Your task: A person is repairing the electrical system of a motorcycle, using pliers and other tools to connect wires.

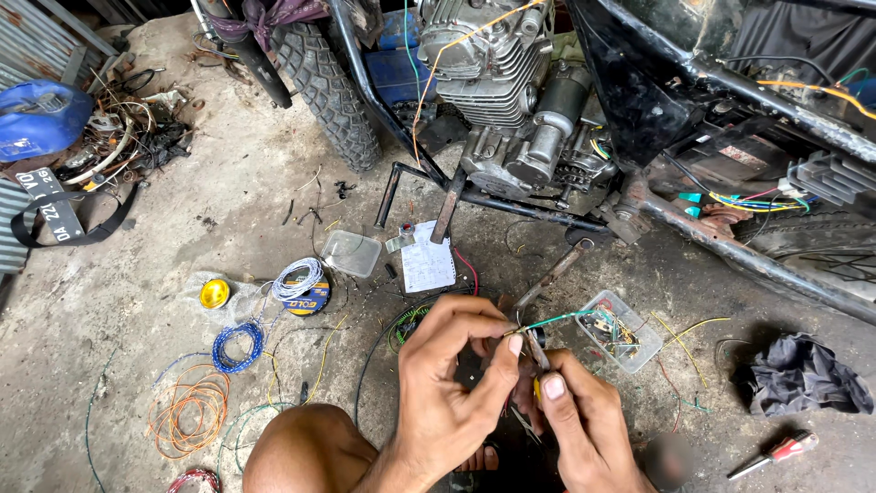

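Observation:
My left hand (452,383) pinches the end of a thin green wire (558,318) between thumb and fingers, low in the middle of the view. My right hand (579,424) sits right beside it, gripping a small metal tool (537,351) with a yellow handle whose tip meets the wire end. The green wire runs right toward a small clear plastic box (620,330) full of connectors and wire bits. My bare knee (306,447) is at the bottom left.
A stripped motorcycle with its engine (506,91), front tyre (330,87) and frame (730,246) fills the top. Wire coils, orange (190,411), blue (237,345) and white (299,278), lie left on the concrete. A paper sheet (427,265), black rag (801,374) and red-handled screwdriver (776,454) lie nearby.

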